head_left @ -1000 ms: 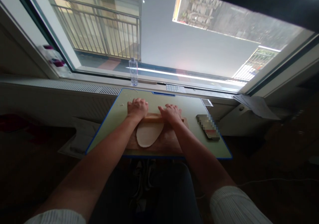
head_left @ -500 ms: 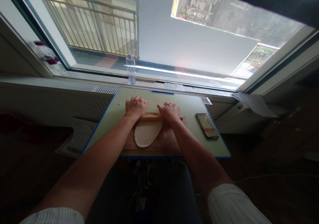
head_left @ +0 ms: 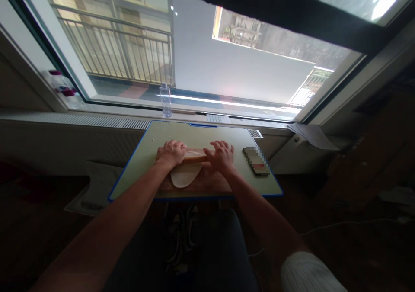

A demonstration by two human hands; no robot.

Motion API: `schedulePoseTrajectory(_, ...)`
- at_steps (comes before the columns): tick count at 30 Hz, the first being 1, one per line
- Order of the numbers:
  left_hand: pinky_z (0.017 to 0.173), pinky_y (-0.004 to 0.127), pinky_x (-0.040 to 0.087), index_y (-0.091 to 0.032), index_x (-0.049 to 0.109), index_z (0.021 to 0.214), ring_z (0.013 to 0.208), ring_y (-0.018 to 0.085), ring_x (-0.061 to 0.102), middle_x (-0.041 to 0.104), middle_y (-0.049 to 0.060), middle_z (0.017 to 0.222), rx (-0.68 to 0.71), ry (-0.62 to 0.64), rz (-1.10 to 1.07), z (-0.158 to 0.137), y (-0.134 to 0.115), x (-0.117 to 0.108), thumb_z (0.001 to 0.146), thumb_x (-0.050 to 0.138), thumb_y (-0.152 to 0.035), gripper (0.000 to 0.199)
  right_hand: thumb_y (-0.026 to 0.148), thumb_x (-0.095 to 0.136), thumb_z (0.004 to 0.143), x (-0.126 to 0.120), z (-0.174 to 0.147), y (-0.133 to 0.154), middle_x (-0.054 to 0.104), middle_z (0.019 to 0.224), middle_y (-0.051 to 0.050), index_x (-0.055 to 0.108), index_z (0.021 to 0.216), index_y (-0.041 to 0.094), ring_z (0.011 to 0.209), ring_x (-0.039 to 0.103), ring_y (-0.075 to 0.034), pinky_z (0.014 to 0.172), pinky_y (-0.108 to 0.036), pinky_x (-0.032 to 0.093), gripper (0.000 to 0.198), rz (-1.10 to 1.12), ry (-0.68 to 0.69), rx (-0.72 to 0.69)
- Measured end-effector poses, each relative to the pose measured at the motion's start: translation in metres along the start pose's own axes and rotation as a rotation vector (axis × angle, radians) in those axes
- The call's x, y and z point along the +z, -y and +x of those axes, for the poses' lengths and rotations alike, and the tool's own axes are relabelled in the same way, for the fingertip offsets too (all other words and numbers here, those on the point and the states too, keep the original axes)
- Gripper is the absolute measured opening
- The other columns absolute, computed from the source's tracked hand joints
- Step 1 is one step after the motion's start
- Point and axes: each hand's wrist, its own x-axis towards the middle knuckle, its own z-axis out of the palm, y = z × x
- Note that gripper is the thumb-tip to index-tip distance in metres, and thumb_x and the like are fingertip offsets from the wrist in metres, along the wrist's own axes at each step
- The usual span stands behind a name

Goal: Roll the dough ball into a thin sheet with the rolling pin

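Note:
A wooden rolling pin (head_left: 195, 159) lies crosswise over a flat, pale sheet of dough (head_left: 185, 178). The dough rests on a brown wooden board (head_left: 214, 182), and a strip of it shows beyond the pin. My left hand (head_left: 171, 152) is closed over the pin's left end, knuckles up. At the other end, my right hand (head_left: 222, 157) bears on the pin with its palm and thumb, its fingers somewhat spread and raised. Both ends of the pin are hidden beneath my hands.
The small green table (head_left: 138, 166) has a blue edge. A phone (head_left: 256, 161) lies on its right side. Beyond, a clear bottle (head_left: 165, 101) stands on the windowsill, with another bottle (head_left: 61, 83) at the left. Papers (head_left: 309, 135) lie to the right.
The rolling pin has moved back toward me over the dough, so dough now shows on its far side too. My right fingers have lifted and spread more. The view has shifted slightly.

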Motion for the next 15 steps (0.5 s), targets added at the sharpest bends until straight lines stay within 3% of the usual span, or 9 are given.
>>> schedulePoseTrajectory(4,0.107,0.055,0.051,-0.027,0.075,0.126,0.128,0.035,0.062,0.069,0.015,0.141,-0.01,0.019,0.014,0.001,-0.002,-0.002,0.106,0.032,-0.045,0.051,0.055,0.051,0.107,-0.024,-0.002,-0.072,0.06,0.156,-0.011,0.066,0.142,0.024,0.149,0.044,-0.031,0.125,-0.058,0.027,0.049,-0.009,-0.113,0.249)
schedulePoseTrajectory(8,0.107,0.058,0.05,-0.024,0.076,0.125,0.129,0.036,0.062,0.069,0.016,0.14,-0.008,0.047,0.018,0.008,-0.004,-0.003,0.106,0.031,-0.044,0.052,0.065,0.06,0.101,-0.04,-0.006,-0.137,0.046,0.168,-0.011,0.06,0.152,0.029,0.155,0.035,-0.035,0.125,-0.064,0.027,0.062,-0.051,0.027,0.47)
schedulePoseTrajectory(11,0.107,0.058,0.05,-0.024,0.075,0.126,0.13,0.036,0.062,0.069,0.016,0.14,-0.015,0.045,0.016,0.013,-0.003,-0.002,0.106,0.03,-0.044,0.053,0.073,0.057,0.1,-0.04,-0.009,-0.16,0.04,0.172,-0.009,0.057,0.156,0.035,0.158,0.032,-0.035,0.126,-0.065,0.025,0.068,-0.081,0.097,0.467)
schedulePoseTrajectory(15,0.106,0.056,0.051,-0.025,0.076,0.125,0.129,0.036,0.063,0.07,0.015,0.139,-0.003,0.026,0.03,0.017,-0.001,0.001,0.106,0.03,-0.045,0.053,0.077,0.055,0.099,-0.032,-0.01,-0.169,0.039,0.172,-0.008,0.058,0.156,0.038,0.159,0.029,-0.035,0.128,-0.066,0.023,0.068,-0.127,0.1,0.413)
